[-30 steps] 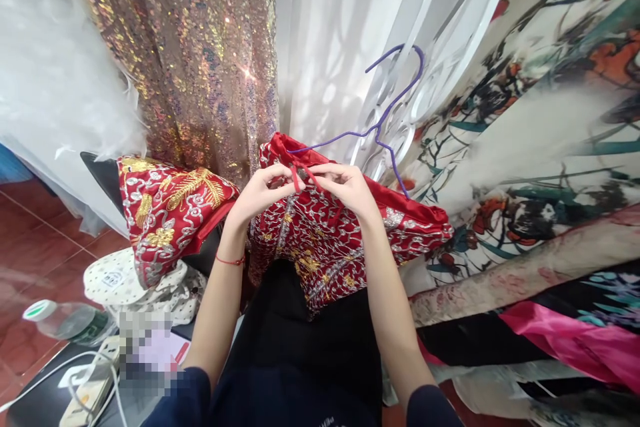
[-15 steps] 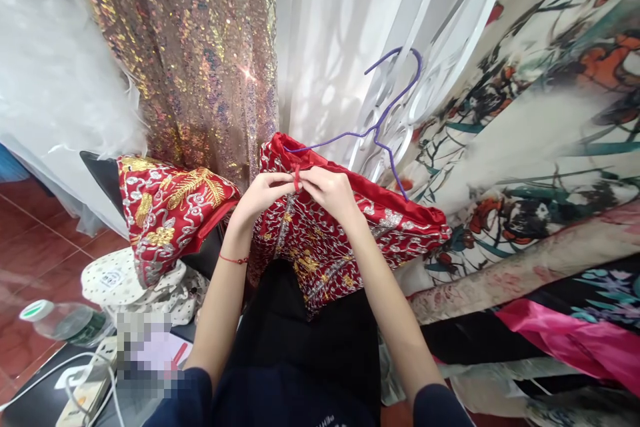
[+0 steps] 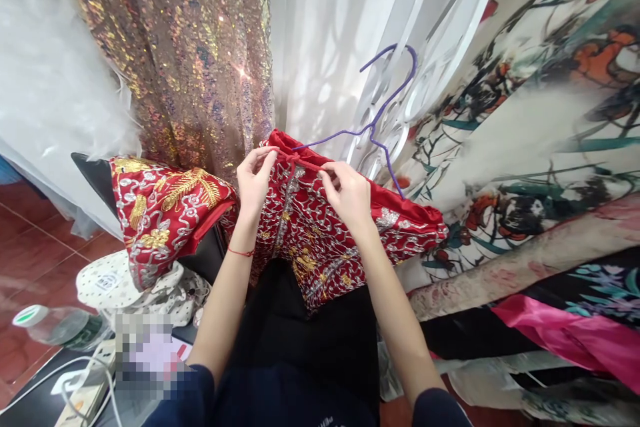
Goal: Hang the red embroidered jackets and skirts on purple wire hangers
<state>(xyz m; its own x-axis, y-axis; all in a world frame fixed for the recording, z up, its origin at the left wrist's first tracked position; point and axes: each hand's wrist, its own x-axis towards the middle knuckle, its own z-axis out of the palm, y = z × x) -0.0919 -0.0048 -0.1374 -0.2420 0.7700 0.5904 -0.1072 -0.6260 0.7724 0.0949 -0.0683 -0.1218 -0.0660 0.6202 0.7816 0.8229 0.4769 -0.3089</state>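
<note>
A red garment [image 3: 345, 233] with silver and gold embroidery lies across my lap, its upper edge lined in plain red satin. A thin red cord [image 3: 306, 164] is knotted at that edge. My left hand [image 3: 256, 177] pinches one end of the cord, left of the knot. To the right of the knot, my right hand [image 3: 349, 193] pinches the other end, so the cord stretches between them. A purple hanger [image 3: 373, 123] sits in the garment's opening, its hook standing up behind my hands.
Another red embroidered piece [image 3: 167, 203] drapes over a black surface at left. Below it are a white dotted cloth [image 3: 113, 280], a plastic bottle [image 3: 60, 325] and a power strip [image 3: 90, 387] with a white cable. Sequinned fabric [image 3: 200, 60], white sheer cloth and floral garments [image 3: 540, 133] hang close around.
My hands were together at the knot; now they have moved apart to left and right, pulling the cord out between them. The garment and hanger have shifted only slightly.
</note>
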